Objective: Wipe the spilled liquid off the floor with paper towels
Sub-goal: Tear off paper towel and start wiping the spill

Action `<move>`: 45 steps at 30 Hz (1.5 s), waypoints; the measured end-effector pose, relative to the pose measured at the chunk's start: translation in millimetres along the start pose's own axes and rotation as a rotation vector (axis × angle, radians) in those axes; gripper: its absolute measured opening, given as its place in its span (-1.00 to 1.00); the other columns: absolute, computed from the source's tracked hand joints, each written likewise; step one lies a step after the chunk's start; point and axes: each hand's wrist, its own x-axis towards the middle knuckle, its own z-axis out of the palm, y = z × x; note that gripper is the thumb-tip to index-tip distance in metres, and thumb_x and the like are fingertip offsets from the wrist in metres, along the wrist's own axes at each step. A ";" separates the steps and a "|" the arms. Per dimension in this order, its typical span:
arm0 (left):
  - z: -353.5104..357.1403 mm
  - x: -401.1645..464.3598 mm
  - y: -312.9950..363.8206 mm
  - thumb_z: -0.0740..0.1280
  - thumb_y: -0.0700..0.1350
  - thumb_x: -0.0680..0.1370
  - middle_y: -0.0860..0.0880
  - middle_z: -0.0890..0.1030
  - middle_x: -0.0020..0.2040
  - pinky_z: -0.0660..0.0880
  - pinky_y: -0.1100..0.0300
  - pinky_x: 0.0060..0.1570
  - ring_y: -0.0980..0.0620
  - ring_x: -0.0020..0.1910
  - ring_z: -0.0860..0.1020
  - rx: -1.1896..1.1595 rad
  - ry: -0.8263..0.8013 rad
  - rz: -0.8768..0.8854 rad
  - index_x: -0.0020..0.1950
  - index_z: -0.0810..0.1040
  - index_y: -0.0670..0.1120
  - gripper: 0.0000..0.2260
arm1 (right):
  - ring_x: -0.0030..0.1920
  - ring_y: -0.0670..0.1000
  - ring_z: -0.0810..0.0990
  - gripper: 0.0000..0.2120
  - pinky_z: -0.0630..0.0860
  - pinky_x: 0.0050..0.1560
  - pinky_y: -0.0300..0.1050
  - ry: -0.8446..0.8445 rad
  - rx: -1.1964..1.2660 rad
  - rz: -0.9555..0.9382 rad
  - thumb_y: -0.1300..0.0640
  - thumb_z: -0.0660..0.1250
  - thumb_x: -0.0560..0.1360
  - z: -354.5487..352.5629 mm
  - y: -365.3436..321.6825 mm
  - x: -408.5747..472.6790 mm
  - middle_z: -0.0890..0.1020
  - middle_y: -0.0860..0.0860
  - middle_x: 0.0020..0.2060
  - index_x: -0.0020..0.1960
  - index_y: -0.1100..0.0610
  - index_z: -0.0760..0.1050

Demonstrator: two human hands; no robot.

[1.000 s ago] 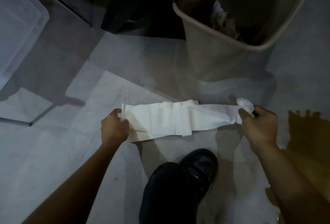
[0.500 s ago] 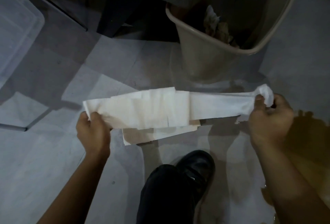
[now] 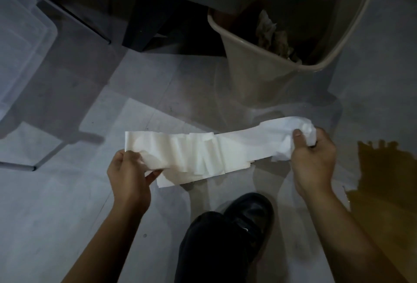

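Now that I have lifted the paper towel strip (image 3: 198, 154), gripped in my left hand (image 3: 128, 176) and right hand (image 3: 313, 158), the brown spill (image 3: 388, 183) awaits.

We count two hands (image 3: 128, 179) (image 3: 313, 160), one towel strip (image 3: 203, 154), one bin (image 3: 259, 72), one spill (image 3: 383, 181), one shoe (image 3: 248, 212), one clear tub (image 3: 20, 41).

White paper towels (image 3: 203, 154) span the middle, a brownish-yellow spill (image 3: 388, 181) stains the pale grey floor (image 3: 56, 203) at right, a beige bin (image 3: 259, 75) stands far, a black shoe (image 3: 250, 212) near.
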 end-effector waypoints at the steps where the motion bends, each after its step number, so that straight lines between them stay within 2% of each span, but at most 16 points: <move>1: 4.0 -11.6 0.4 0.14 -0.30 0.59 -0.21 0.57 0.03 0.66 -0.07 -0.15 -0.26 0.10 0.61 0.011 -0.041 0.016 -0.05 0.47 -0.17 -0.86 | -0.05 -0.15 0.62 -0.92 0.60 0.03 -0.07 -0.034 0.002 -0.026 0.09 0.35 0.61 6.0 -2.5 -6.9 0.63 -0.14 -0.07 0.10 -0.02 0.55; 4: 23.1 -43.6 -4.1 0.15 -0.32 0.61 -0.38 0.56 -0.03 0.67 -0.06 -0.19 -0.26 -0.07 0.63 0.068 -0.192 0.100 -0.06 0.51 -0.23 -0.84 | -0.17 -0.09 0.62 -0.96 0.58 -0.06 -0.14 -0.169 0.026 -0.124 0.17 0.36 0.60 28.7 -10.5 -32.0 0.65 -0.10 -0.16 0.02 0.06 0.57; 6: 41.3 -59.1 -11.4 0.17 -0.33 0.63 -0.22 0.62 -0.16 0.67 -0.07 -0.18 -0.15 -0.14 0.64 0.118 -0.302 0.149 -0.11 0.55 -0.18 -0.79 | -0.13 -0.10 0.65 -0.94 0.57 -0.07 -0.20 -0.300 0.025 -0.142 0.14 0.36 0.60 42.7 -14.6 -49.2 0.68 -0.09 -0.14 0.04 0.05 0.60; 8: 57.9 -69.6 -20.3 0.20 -0.29 0.64 0.00 0.69 -0.17 0.68 -0.08 -0.11 0.00 -0.13 0.68 0.238 -0.491 0.212 -0.07 0.64 -0.05 -0.74 | -0.05 -0.08 0.68 -0.88 0.60 0.01 -0.10 -0.439 0.051 -0.109 0.06 0.34 0.59 52.5 -13.5 -61.9 0.71 -0.07 -0.08 0.09 0.03 0.60; 11: 71.6 -69.0 -33.9 0.26 -0.13 0.65 0.04 0.73 0.00 0.64 -0.08 0.11 0.05 0.02 0.70 0.490 -0.778 0.194 0.11 0.68 0.04 -0.79 | 0.03 0.01 0.69 -0.79 0.62 0.13 0.15 -0.537 0.131 0.057 -0.05 0.30 0.53 55.7 -4.5 -64.8 0.71 -0.04 -0.01 0.13 -0.05 0.58; 14: 71.7 -51.3 -38.5 0.22 -0.01 0.58 -0.03 0.73 0.05 0.64 -0.01 0.10 -0.04 0.10 0.67 0.391 -0.683 0.082 0.07 0.70 0.01 -0.73 | 0.06 0.07 0.71 -0.76 0.60 0.16 0.28 -0.510 0.206 0.189 -0.08 0.32 0.51 48.5 5.4 -57.0 0.72 -0.01 0.03 0.14 -0.09 0.60; 17: 63.9 -34.2 -42.2 0.25 0.04 0.57 0.06 0.71 0.06 0.61 0.05 0.07 0.01 0.06 0.65 0.500 -0.432 0.238 0.07 0.70 0.04 -0.74 | 0.10 0.11 0.69 -0.80 0.57 0.19 0.33 -0.474 0.258 0.268 -0.08 0.34 0.51 41.8 13.2 -52.4 0.72 0.02 0.05 0.09 -0.07 0.62; 19: 61.1 -21.6 -48.0 0.39 -0.01 0.58 0.06 0.64 0.18 0.57 0.05 0.14 -0.01 0.09 0.61 0.707 -0.330 0.355 0.23 0.62 0.01 -0.76 | 0.13 0.14 0.69 -0.82 0.57 0.17 0.37 -0.461 0.311 0.335 -0.05 0.34 0.54 39.6 16.5 -50.3 0.72 0.04 0.07 0.09 -0.06 0.62; 23: 68.2 -3.3 -55.1 0.53 0.04 0.49 0.02 0.53 0.16 0.51 0.07 0.18 0.00 0.11 0.52 0.896 -0.343 0.310 0.51 0.31 -0.02 -0.33 | 0.08 0.13 0.71 -0.81 0.62 0.06 0.35 -0.467 0.463 0.457 0.00 0.32 0.62 38.4 12.3 -50.3 0.72 0.04 0.06 0.17 0.04 0.57; 26: 72.1 1.1 -59.3 0.53 -0.05 0.50 -0.07 0.60 0.15 0.49 0.13 0.09 -0.07 0.08 0.57 0.900 -0.321 0.239 0.52 0.32 -0.05 -0.34 | 0.04 0.13 0.72 -0.65 0.64 0.01 0.35 -0.492 0.409 0.399 -0.11 0.51 0.43 38.6 11.9 -51.2 0.72 0.05 0.02 0.11 0.04 0.57; 28: 71.9 -0.9 -60.5 0.51 -0.11 0.51 -0.09 0.64 0.15 0.58 0.04 0.12 -0.09 0.08 0.60 0.841 -0.300 0.175 0.43 0.45 -0.08 -0.48 | 0.01 0.05 0.72 -0.69 0.66 0.03 0.25 -0.482 0.231 0.288 0.03 0.60 0.38 40.6 13.6 -50.8 0.73 -0.02 -0.03 0.05 0.00 0.58; 31: 70.0 -8.6 -57.6 0.44 -0.18 0.54 -0.07 0.67 0.06 0.67 -0.11 -0.04 -0.16 0.06 0.64 0.614 -0.367 0.027 0.28 0.60 -0.13 -0.69 | -0.04 -0.08 0.69 -0.72 0.65 0.04 0.03 -0.428 0.054 0.181 0.19 0.54 0.41 40.5 15.3 -46.1 0.71 -0.10 -0.06 0.05 -0.04 0.59; 34: 74.8 -22.3 -49.3 0.39 -0.17 0.56 -0.07 0.67 0.12 0.67 -0.17 0.03 -0.15 0.11 0.63 0.468 -0.458 -0.016 0.28 0.59 -0.05 -0.72 | -0.14 -0.13 0.68 -0.84 0.60 -0.14 -0.12 -0.373 0.043 0.123 0.21 0.49 0.46 31.5 6.0 -43.3 0.71 -0.11 -0.14 -0.03 0.00 0.61; 38: 99.3 -56.7 -37.9 0.38 -0.12 0.59 0.04 0.63 0.14 0.62 0.03 0.11 0.01 0.10 0.60 0.607 -0.486 0.283 0.33 0.53 -0.01 -0.70 | -0.18 -0.15 0.66 -0.85 0.58 -0.22 -0.27 -0.311 0.003 -0.027 0.16 0.43 0.52 10.4 -13.2 -49.6 0.68 -0.21 -0.20 -0.12 -0.09 0.57; 41: 123.0 -97.9 -32.8 0.40 -0.10 0.58 0.19 0.63 -0.03 0.51 0.39 -0.08 0.14 -0.04 0.60 0.643 -0.539 0.498 0.19 0.57 0.07 -0.80 | -0.14 -0.14 0.67 -0.85 0.63 -0.13 -0.20 -0.294 0.081 -0.053 0.16 0.38 0.57 -5.2 -25.6 -58.5 0.69 -0.17 -0.15 -0.07 -0.10 0.58; 45: 145.6 -142.6 -41.2 0.47 0.00 0.52 0.20 0.68 -0.15 0.57 0.34 -0.17 0.23 -0.15 0.66 0.609 -0.737 0.524 0.01 0.58 0.06 -0.87 | 0.01 0.00 0.72 -0.80 0.63 0.14 0.13 -0.294 0.365 0.125 0.05 0.26 0.65 -33.8 -31.4 -60.2 0.74 0.02 -0.05 0.12 0.04 0.65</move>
